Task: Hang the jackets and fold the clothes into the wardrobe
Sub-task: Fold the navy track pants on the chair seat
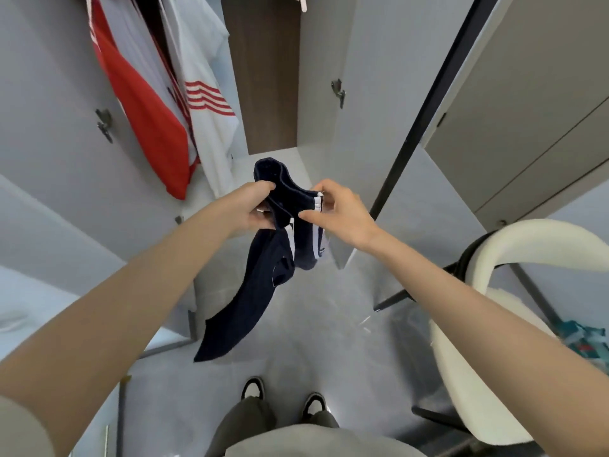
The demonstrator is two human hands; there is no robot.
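Both arms reach forward. The left hand (pixel 255 206) is curled round a bunched edge of the navy garment (pixel 250 308), and the right hand (pixel 339 212) pinches its white-striped edge between thumb and fingers. My guess is they're finding edges to spread it for folding; the rest hangs free above the floor. Beyond is the open wardrobe (pixel 263 77), with the red jacket (pixel 145 110) and white jacket (pixel 204 94) already hung.

The scene is viewed from head height by one wide-angle camera, aimed forward and steeply down, near the hands, into the open wardrobe (pixel 263 94) and onto the floor (pixel 296 324).
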